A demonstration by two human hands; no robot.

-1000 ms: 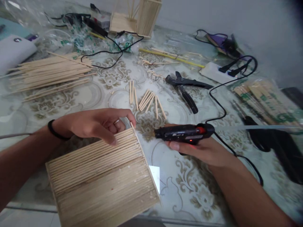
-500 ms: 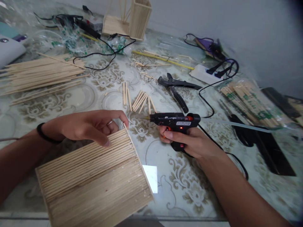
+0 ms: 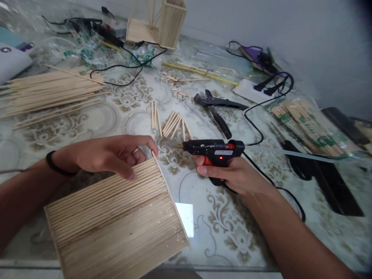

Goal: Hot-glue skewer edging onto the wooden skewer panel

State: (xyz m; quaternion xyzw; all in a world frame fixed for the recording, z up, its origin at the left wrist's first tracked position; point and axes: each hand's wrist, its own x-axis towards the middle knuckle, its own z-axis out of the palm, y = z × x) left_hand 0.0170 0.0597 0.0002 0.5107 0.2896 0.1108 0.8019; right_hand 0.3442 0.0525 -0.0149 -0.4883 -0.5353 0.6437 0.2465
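Note:
A panel of thin wooden sticks (image 3: 116, 221) lies tilted at the lower left, with beads of glue along its right edge. My left hand (image 3: 113, 157) grips its top edge, thumb on the sticks and index finger at the upper right corner. In my right hand (image 3: 221, 170) is a black glue gun (image 3: 209, 148) with a lit red light; its nozzle points left, apart from the panel. A clear glue stick (image 3: 296, 154) extends from the back of the gun. Several short sticks (image 3: 172, 124) lie on the table beyond the panel.
Black cutters (image 3: 216, 106) lie beyond the gun, near a white power strip (image 3: 252, 92). Long sticks (image 3: 55, 91) are piled at the left. Bagged sticks (image 3: 314, 126) and a black tool (image 3: 334, 186) lie right. A stick-built box (image 3: 171, 25) stands at the back.
My right hand and the glue gun have shifted very slightly left. My left hand and the panel have hardly moved.

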